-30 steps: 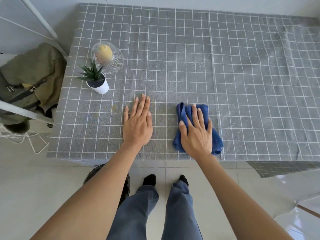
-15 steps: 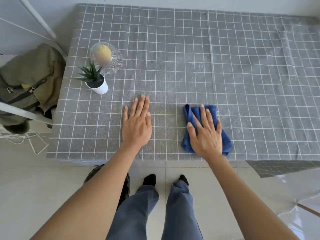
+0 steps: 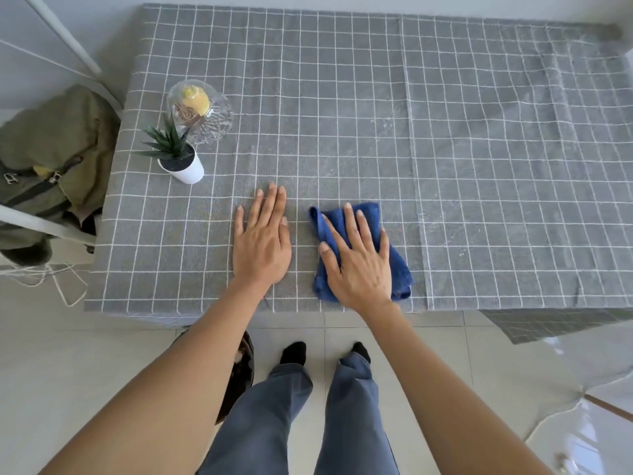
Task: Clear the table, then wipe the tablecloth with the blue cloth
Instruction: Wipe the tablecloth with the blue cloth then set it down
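A grey tablecloth [image 3: 428, 138] with a white grid covers the table. The folded blue cloth [image 3: 368, 216] lies near the front edge, and my right hand [image 3: 358, 260] presses flat on it with straight, spread fingers. My left hand [image 3: 262, 241] rests flat on the tablecloth just left of the cloth, fingers straight and together. At the table's left side stand a small green plant in a white pot [image 3: 180, 159] and, behind it, a clear glass dome over a yellow object [image 3: 197, 106].
An olive-green backpack [image 3: 51, 159] sits on a white-framed stand left of the table. A dark round stool [image 3: 239, 375] is under the front edge by my legs. The tablecloth hangs over the front right corner [image 3: 555, 323]. Pale floor tiles lie below.
My right hand slid the blue cloth to the right, then back left toward my left hand. The left hand stayed put.
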The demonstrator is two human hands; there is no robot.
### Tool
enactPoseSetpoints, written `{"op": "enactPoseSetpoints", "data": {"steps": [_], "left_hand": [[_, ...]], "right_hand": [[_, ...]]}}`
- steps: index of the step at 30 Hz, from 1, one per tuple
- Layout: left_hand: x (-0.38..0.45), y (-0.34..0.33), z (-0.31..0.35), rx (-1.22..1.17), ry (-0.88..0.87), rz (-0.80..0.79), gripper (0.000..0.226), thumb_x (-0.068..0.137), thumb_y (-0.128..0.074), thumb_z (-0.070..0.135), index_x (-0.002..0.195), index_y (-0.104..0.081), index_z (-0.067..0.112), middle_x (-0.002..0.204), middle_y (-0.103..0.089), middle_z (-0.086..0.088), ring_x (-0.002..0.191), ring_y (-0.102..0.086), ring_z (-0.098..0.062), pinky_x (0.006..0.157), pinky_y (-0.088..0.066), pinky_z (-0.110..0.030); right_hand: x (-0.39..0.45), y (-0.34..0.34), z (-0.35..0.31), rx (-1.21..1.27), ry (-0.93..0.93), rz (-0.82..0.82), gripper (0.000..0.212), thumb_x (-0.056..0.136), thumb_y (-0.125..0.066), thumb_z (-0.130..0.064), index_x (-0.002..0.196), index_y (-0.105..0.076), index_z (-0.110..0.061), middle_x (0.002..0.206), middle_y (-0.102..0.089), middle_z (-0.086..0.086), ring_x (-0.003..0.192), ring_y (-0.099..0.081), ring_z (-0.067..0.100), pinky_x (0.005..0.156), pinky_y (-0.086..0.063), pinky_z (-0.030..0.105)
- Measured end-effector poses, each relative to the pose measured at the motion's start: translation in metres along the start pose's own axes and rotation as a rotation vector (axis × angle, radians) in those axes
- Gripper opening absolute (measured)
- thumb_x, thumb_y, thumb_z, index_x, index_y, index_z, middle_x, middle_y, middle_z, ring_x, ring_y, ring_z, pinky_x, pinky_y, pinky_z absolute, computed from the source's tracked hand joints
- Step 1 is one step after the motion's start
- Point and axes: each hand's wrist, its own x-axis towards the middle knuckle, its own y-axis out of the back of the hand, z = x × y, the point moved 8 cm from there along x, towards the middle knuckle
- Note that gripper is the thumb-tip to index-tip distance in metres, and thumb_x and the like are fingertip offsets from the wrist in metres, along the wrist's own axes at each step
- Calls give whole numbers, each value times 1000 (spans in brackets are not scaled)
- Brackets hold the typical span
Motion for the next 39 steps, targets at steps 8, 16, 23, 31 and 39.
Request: {"op": "enactPoseSetpoints", "data": {"steps": [8, 16, 23, 31, 39], "left_hand": [[-1, 0, -1, 9, -4, -19, 51, 103, -13, 29, 154, -4, 24, 161, -2, 9, 148, 1, -10, 121, 1, -43], [2, -1, 3, 31, 34, -26, 52, 103, -17, 26, 153, -5, 22, 161, -3, 6, 148, 1, -12, 120, 2, -47], [7, -34, 125, -58, -75, -68, 51, 103, -8, 36, 152, 2, 23, 159, 8, 6, 145, 15, -11, 118, 13, -42], [7, -46, 157, 14, -93, -61, 53, 103, -10, 36, 154, -2, 25, 160, 4, 8, 148, 7, -10, 119, 8, -42], [5, -47, 156, 11, -89, -62, 53, 102, -8, 38, 153, 2, 25, 160, 7, 7, 148, 10, -12, 120, 5, -46]], "right_hand": [[-5, 28, 107, -7, -220, 28, 60, 95, -8, -52, 151, -11, -31, 160, 1, -7, 146, 7, 9, 117, 5, 46], [-9, 39, 153, -30, -309, 60, 60, 96, -9, -49, 152, -4, -27, 161, 3, -2, 147, 4, 15, 117, 2, 48], [-8, 41, 152, -19, -287, 70, 57, 97, -9, -49, 151, -3, -32, 161, 1, -2, 147, 2, 16, 116, 0, 49], [-8, 47, 170, -5, -259, 53, 59, 95, -6, -50, 151, -9, -32, 161, 2, -5, 147, 6, 12, 117, 6, 45], [-1, 55, 207, 44, -433, 63, 62, 93, -5, -54, 151, -7, -31, 160, 8, -7, 146, 8, 14, 116, 7, 51]]}}
